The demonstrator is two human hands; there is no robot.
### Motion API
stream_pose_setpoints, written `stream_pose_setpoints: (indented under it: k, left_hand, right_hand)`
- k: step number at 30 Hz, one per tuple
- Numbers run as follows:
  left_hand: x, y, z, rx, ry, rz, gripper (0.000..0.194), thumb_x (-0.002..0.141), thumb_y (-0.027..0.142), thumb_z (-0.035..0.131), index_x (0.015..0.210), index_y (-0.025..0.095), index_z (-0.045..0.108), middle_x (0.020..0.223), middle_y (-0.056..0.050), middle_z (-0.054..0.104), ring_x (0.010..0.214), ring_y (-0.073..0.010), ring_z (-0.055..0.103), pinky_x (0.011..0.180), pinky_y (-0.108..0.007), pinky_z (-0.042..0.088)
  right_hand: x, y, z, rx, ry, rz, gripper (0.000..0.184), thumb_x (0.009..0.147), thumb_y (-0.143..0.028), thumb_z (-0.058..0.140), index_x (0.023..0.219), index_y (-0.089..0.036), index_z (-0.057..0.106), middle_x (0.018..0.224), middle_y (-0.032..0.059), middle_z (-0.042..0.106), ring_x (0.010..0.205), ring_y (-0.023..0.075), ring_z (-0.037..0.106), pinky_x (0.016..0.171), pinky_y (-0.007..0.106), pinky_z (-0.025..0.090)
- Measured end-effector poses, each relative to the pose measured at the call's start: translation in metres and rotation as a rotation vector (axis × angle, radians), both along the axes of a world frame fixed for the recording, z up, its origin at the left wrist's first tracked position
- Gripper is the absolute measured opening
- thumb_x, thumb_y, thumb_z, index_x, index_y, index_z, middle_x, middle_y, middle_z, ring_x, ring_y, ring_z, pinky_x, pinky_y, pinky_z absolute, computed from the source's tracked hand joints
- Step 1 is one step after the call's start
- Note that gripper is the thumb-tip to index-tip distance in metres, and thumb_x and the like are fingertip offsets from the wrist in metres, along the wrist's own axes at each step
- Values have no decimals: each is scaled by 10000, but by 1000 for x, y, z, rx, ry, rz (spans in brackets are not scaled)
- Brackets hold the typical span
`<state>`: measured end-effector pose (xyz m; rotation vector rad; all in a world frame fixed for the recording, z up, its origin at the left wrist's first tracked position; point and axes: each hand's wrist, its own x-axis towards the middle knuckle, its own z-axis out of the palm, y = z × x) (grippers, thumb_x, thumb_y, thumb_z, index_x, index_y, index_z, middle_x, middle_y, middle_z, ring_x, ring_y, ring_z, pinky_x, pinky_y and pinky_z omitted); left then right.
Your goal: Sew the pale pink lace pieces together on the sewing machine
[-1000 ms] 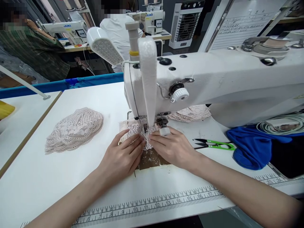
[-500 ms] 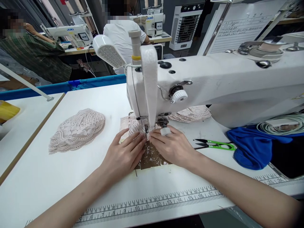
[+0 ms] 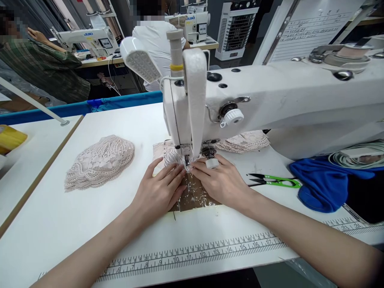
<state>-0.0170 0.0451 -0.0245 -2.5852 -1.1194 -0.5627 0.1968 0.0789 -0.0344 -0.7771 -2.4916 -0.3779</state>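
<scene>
A small pale pink lace piece (image 3: 163,149) lies under the needle area of the white sewing machine (image 3: 192,100). My left hand (image 3: 159,186) rests flat with fingers spread, its fingertips on the lace just left of the presser foot (image 3: 187,159). From the right, my right hand (image 3: 223,180) lays outstretched fingers on the lace close to the foot; a white knob covers part of them and the thumb is hidden. Beneath both hands is a shiny brown plate (image 3: 196,196) set in the tabletop.
A lace stack (image 3: 100,164) lies left, another lace stack (image 3: 244,141) behind the machine head. Green thread snips (image 3: 279,181), a blue cloth (image 3: 324,184) and a coiled pale cord (image 3: 357,155) are right. A printed ruler (image 3: 180,260) runs along the front edge. Two people sit beyond.
The view has shifted slightly, so the machine and table appear a little further right. Both hands keep their places at the presser foot, and the lace shows little visible movement.
</scene>
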Motion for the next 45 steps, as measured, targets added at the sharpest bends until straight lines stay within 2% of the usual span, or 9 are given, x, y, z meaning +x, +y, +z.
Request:
stream_pose_setpoints:
  k: [18,24,26,29,31,33,37,41,45]
  left_hand:
    - [-7,20,-6,-71,2,101,353,948,329,489,1253,176,578,1260,-94,641,1195,-273,568,1088,-531,319]
    - [-3,12,-2,34,70,226,290,940,321,492,1141,155,619,1009,-110,690,897,-249,636,838,-436,489]
    - [3,-1,2,15,93,116,223,937,284,497,1040,155,647,884,-83,688,785,-212,628,720,-378,506]
    - [12,-24,10,-42,63,-332,163,929,231,506,907,174,657,817,-17,685,749,-149,625,698,-303,517]
    - [14,-32,15,3,12,-483,140,919,205,518,878,186,650,784,27,679,690,-106,610,669,-257,511]
    - [11,-32,17,51,-78,-341,110,905,166,522,896,173,632,798,21,682,664,-102,609,597,-244,491]
    - [2,-16,14,-66,-44,170,157,920,277,503,940,146,587,809,-47,655,607,-151,588,413,-252,358]
    - [-1,-9,7,-62,75,168,146,932,206,464,878,159,591,739,-24,627,592,-146,572,434,-251,353]
    - [1,-13,9,-40,-29,158,158,924,171,476,839,154,608,709,-12,635,563,-124,567,440,-237,364]
  right_hand:
    - [4,2,4,-33,-29,-30,319,861,-28,451,1021,-153,696,1053,65,722,981,213,613,979,441,409]
    - [0,-6,4,-95,38,-19,326,861,9,409,1012,-114,670,1043,83,722,804,173,636,835,360,480]
    - [-4,-10,4,-200,63,18,359,867,4,409,1136,-106,621,1130,110,691,896,187,646,821,356,498]
    - [-7,-15,6,-337,30,228,397,895,-45,460,1273,-137,543,1281,99,618,1161,194,570,947,372,479]
    - [-6,-17,7,-364,4,362,317,913,-95,489,1206,-157,594,1256,57,641,1191,177,551,1026,371,432]
    - [-3,-17,9,-350,11,412,227,911,-99,480,1015,-178,667,1101,23,710,1066,161,611,1010,353,436]
    - [6,-15,12,-324,-1,406,299,854,-51,418,747,-222,638,787,-17,700,730,124,602,805,306,472]
    - [10,-16,12,-345,0,366,281,795,-61,401,668,-217,596,656,-32,634,591,110,515,673,287,439]
    - [4,-21,13,-384,170,326,231,780,-101,416,702,-194,612,641,-20,630,579,115,533,586,277,432]
